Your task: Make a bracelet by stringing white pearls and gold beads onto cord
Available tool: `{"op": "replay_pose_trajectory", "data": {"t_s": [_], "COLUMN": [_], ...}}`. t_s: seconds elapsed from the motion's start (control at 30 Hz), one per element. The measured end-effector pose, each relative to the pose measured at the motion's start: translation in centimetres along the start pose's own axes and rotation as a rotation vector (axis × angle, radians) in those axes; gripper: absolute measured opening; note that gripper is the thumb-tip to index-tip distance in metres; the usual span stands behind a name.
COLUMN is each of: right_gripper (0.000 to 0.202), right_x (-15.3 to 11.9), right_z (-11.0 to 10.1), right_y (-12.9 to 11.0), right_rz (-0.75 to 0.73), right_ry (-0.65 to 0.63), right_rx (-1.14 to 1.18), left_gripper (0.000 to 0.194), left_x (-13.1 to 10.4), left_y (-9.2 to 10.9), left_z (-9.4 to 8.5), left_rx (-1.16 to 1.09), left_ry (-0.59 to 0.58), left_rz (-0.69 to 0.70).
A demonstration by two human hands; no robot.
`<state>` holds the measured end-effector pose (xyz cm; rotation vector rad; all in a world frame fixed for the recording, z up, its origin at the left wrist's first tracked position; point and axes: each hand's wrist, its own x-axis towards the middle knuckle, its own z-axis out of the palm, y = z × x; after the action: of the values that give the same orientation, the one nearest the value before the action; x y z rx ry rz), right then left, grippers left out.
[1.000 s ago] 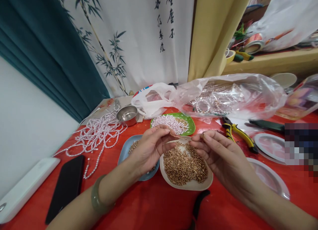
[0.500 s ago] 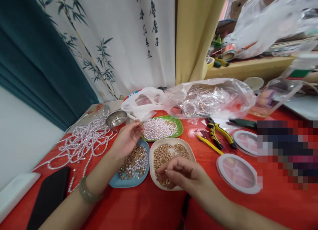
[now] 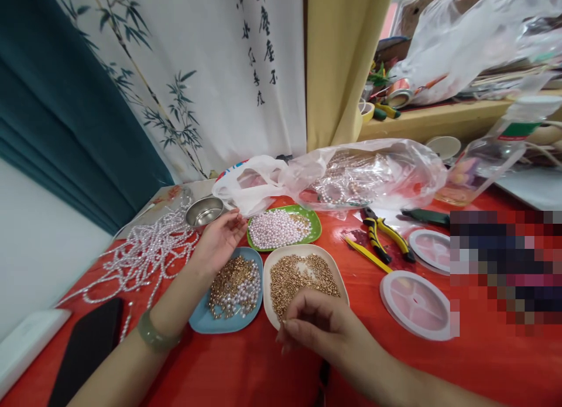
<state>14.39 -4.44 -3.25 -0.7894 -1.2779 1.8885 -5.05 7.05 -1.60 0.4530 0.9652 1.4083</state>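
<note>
The thumb and forefinger of the right hand [image 3: 327, 328] are brought together over the near edge of the cream plate [image 3: 341, 269]; whether anything small is pinched there cannot be told. The left hand [image 3: 219, 237] is held partly open, its fingers loosely curled, with no clear object seen in it, near the steel bowl [image 3: 205, 212] and the green plate [image 3: 314, 233]. Gold beads [image 3: 302, 275] are spread on the cream plate. Mixed gold and white beads [image 3: 237, 287] are heaped on the blue plate [image 3: 199, 320] just beside it, and pearly beads [image 3: 276, 228] on the green plate behind. Strung beads [image 3: 149, 249] are piled to the left; pliers [image 3: 389, 237] and spools [image 3: 416, 304] are laid to the right on the red table [image 3: 246, 372].
</note>
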Motion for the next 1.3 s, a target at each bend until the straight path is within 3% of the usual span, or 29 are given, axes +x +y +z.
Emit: {"op": "replay_pose_trajectory", "data": {"t_s": [0.43, 0.73, 1.0, 1.17, 1.3], "right_gripper": [0.016, 0.022, 0.024, 0.028, 0.028], "right_x": [0.0, 0.2, 0.3, 0.2, 0.3], "right_z": [0.0, 0.1, 0.0, 0.2, 0.2], "right_y": [0.0, -0.2, 0.3, 0.0, -0.1], "right_rz": [0.035, 0.039, 0.046, 0.063, 0.055], "right_ry": [-0.004, -0.01, 0.027, 0.068, 0.078], "right_rx": [-0.006, 0.019, 0.009, -0.023, -0.021], "left_gripper": [0.022, 0.022, 0.018, 0.016, 0.016], "left_x": [-0.5, 1.9, 3.3, 2.1, -0.3], "left_y": [1.8, 3.2, 4.0, 4.8, 6.1], "left_z": [0.3, -2.0, -3.9, -3.2, -2.0], "left_rx": [-0.198, -0.197, 0.02, 0.256, 0.458], "left_ry": [-0.071, 0.041, 0.094, 0.032, -0.089], "left_rz": [0.135, 0.259, 0.227, 0.216, 0.133]}}
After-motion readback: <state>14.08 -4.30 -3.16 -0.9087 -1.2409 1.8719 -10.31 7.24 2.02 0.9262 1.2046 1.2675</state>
